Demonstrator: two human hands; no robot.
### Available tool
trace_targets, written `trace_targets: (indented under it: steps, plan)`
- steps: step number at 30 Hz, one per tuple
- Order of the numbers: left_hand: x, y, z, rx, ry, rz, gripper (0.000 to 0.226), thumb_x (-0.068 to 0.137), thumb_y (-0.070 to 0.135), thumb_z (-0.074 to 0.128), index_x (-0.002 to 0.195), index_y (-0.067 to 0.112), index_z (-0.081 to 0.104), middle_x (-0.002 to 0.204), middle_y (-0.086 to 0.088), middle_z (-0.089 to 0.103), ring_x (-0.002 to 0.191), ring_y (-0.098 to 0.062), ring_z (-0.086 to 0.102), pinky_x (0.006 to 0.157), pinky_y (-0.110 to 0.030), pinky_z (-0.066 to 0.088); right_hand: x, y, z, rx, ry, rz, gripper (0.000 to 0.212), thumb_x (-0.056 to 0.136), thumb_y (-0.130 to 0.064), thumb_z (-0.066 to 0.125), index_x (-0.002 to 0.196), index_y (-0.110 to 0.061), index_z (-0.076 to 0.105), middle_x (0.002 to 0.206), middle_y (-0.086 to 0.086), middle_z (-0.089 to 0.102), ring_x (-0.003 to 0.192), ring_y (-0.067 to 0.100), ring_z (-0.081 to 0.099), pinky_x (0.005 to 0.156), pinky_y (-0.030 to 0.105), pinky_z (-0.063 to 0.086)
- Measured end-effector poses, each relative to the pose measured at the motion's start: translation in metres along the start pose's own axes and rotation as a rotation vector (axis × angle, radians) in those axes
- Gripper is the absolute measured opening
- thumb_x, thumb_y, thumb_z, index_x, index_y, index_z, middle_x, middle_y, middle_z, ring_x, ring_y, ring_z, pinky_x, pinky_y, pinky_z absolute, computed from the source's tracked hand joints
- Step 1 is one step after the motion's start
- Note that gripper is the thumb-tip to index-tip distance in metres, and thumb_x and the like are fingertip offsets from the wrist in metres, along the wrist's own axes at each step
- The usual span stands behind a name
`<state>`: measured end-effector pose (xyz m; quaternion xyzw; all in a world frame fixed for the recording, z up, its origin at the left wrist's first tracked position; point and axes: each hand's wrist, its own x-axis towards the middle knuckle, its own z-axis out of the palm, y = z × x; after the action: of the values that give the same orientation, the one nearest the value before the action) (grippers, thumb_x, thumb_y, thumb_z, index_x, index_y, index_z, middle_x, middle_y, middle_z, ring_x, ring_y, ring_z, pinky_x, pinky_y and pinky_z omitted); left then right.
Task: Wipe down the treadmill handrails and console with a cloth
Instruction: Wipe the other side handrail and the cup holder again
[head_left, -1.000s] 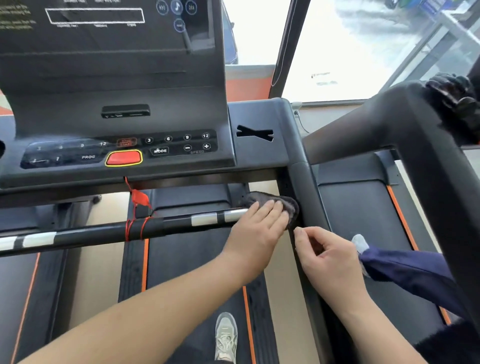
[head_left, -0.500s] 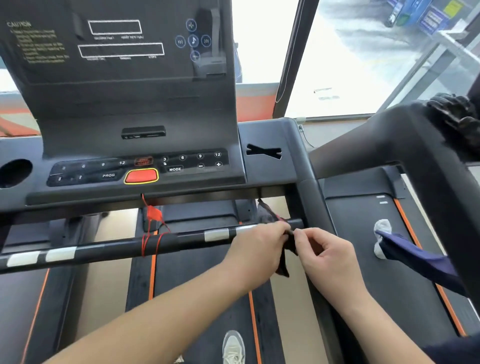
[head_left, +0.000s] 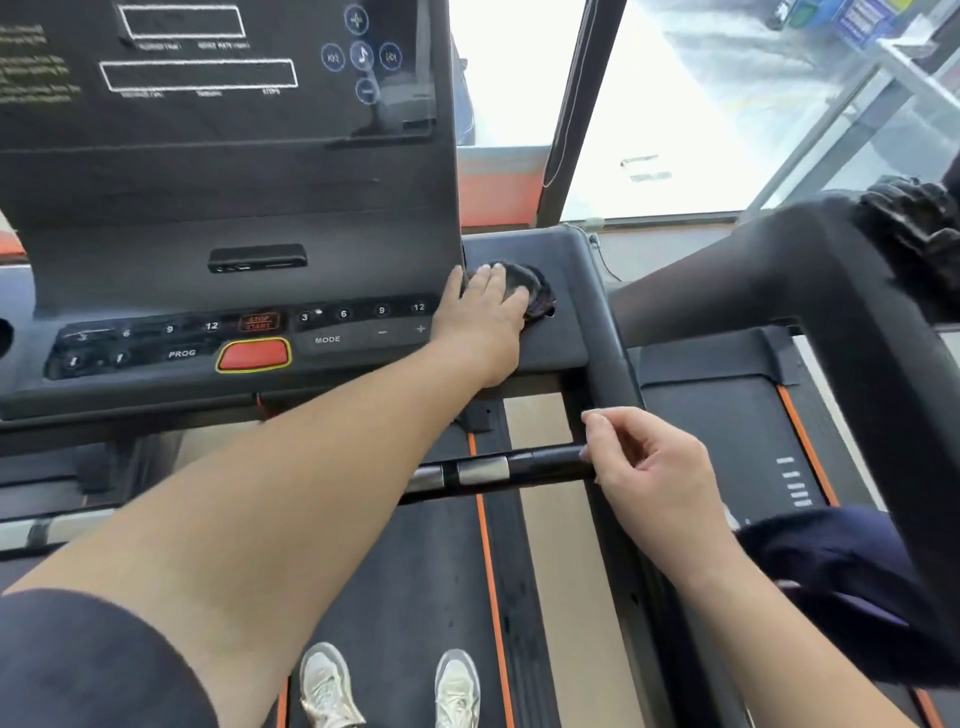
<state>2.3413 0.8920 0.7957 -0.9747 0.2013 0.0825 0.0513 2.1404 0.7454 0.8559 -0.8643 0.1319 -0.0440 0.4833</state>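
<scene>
Your left hand (head_left: 483, 306) presses the dark cloth (head_left: 532, 291) flat on the right-hand shelf of the console (head_left: 563, 345), just beside the speed buttons (head_left: 363, 325). To do this pass well, by my judgement, hold the palm's weight even, sweep in overlapping strokes toward the shelf's outer edge, and go lightly near the buttons so none is pushed. The fingers (head_left: 493, 278) lie straight and close together on top of the cloth, thumb set apart beside the display's lower edge. Your right hand (head_left: 654, 478) hangs at the right end of the front handrail (head_left: 540, 462), fingers loosely curled, gripping nothing. Whether its fingertips touch the bar cannot be told.
</scene>
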Motion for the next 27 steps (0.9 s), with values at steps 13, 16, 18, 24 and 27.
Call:
trace_targets:
  steps: [13,16,18,24,27]
  plan:
    - [-0.113,0.020,0.027,-0.336,0.378,0.183,0.035,0.073,0.006,0.083,0.103,0.017,0.070,0.114,-0.002,0.074,0.111,-0.026,0.068,0.091,-0.038,0.056,-0.017,-0.009,0.024,0.085,-0.115,0.021,0.022,0.099,-0.028,0.063,0.079,-0.022,0.072,0.071,0.008,0.068,0.070,0.030,0.063,0.074,0.051,0.057]
    - [-0.155,0.024,0.027,-0.509,0.117,0.083,0.019,0.096,0.016,0.059,0.111,0.027,0.060,0.107,0.003,0.068,0.102,-0.027,0.064,0.075,-0.040,0.054,-0.022,-0.015,0.032,0.111,-0.129,0.024,0.021,0.099,-0.025,0.063,0.082,-0.030,0.075,0.074,-0.002,0.073,0.072,0.018,0.068,0.076,0.049,0.059]
    - [-0.177,0.013,0.028,-0.642,0.163,-0.050,0.021,0.102,0.021,0.048,0.117,0.029,0.060,0.110,0.002,0.068,0.100,-0.027,0.064,0.082,-0.044,0.054,-0.024,-0.016,0.040,0.131,-0.136,0.028,0.019,0.098,-0.027,0.063,0.084,-0.031,0.075,0.077,-0.003,0.074,0.076,0.019,0.070,0.078,0.050,0.059]
    - [-0.237,-0.011,0.011,-1.105,0.352,-0.321,0.019,0.104,0.027,0.052,0.113,0.025,0.068,0.082,0.009,0.070,0.079,-0.015,0.063,0.075,-0.034,0.050,-0.043,-0.024,0.071,0.178,-0.272,0.098,0.011,0.095,-0.032,0.065,0.101,-0.035,0.073,0.088,-0.015,0.075,0.085,0.011,0.071,0.082,0.041,0.060]
    - [-0.266,-0.016,0.009,-1.234,0.339,-0.408,0.014,0.102,0.030,0.057,0.102,0.027,0.071,0.084,0.010,0.072,0.082,-0.005,0.065,0.076,-0.022,0.050,-0.052,-0.034,0.084,0.190,-0.343,0.087,0.010,0.095,-0.030,0.066,0.101,-0.033,0.074,0.085,-0.016,0.076,0.081,0.005,0.071,0.081,0.038,0.060]
